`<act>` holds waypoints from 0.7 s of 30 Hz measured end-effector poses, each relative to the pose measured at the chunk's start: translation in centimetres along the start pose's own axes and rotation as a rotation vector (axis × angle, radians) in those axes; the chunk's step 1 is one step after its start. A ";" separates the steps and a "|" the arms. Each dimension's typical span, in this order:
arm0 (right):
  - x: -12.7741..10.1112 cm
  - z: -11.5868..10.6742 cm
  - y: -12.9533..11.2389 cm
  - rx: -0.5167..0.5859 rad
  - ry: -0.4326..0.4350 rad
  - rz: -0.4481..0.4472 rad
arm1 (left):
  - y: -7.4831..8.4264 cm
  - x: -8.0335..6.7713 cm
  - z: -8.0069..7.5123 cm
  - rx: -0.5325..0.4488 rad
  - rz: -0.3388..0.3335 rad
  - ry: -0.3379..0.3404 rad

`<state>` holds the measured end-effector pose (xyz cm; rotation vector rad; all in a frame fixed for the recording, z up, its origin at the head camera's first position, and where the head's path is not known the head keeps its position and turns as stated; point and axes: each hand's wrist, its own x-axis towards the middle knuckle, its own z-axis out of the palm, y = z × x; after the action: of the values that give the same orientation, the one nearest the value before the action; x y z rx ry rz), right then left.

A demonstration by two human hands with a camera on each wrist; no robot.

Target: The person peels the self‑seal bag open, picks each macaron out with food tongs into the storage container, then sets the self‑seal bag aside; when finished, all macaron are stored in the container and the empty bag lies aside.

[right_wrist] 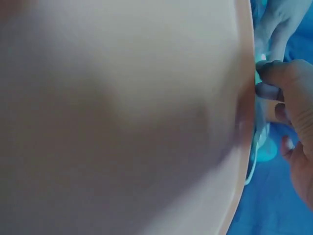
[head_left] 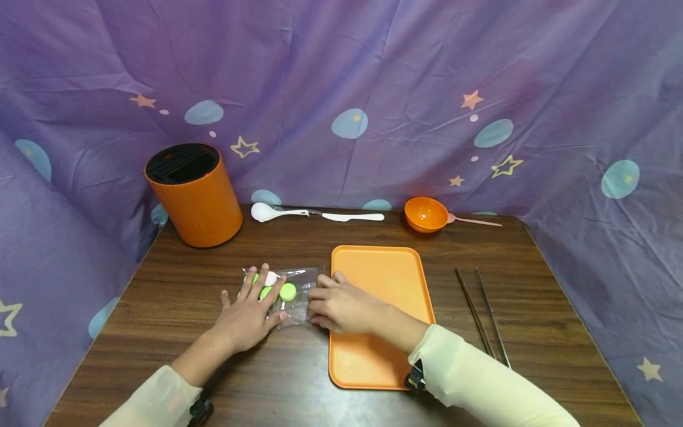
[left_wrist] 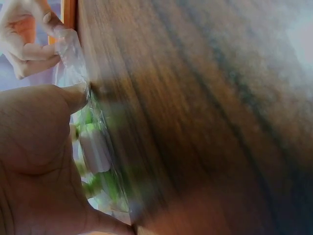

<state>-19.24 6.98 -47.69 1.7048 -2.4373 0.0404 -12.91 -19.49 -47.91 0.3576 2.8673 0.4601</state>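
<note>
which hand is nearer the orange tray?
Right. The right hand lies partly over the orange tray's left edge while pinching the clear bag. The left hand presses on the bag further left, apart from the tray.

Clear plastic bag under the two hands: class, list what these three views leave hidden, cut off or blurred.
- Head view: the left hand covers much of the clear plastic bag; how many green pieces it holds stays hidden.
- Left wrist view: bag contents blurred, partly behind the palm.
- Right wrist view: the orange tray fills the frame, out of focus; the right hand is cut off by the edge.
- Head view: the orange canister interior is too dark.
</note>
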 end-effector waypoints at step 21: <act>-2.3 0.2 -0.2 0.046 0.086 -0.036 | -0.1 0.0 0.1 0.004 -0.008 -0.002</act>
<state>-18.30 9.05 -48.22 1.7278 -2.3605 0.1633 -12.88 -19.53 -47.98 0.3465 2.8666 0.4527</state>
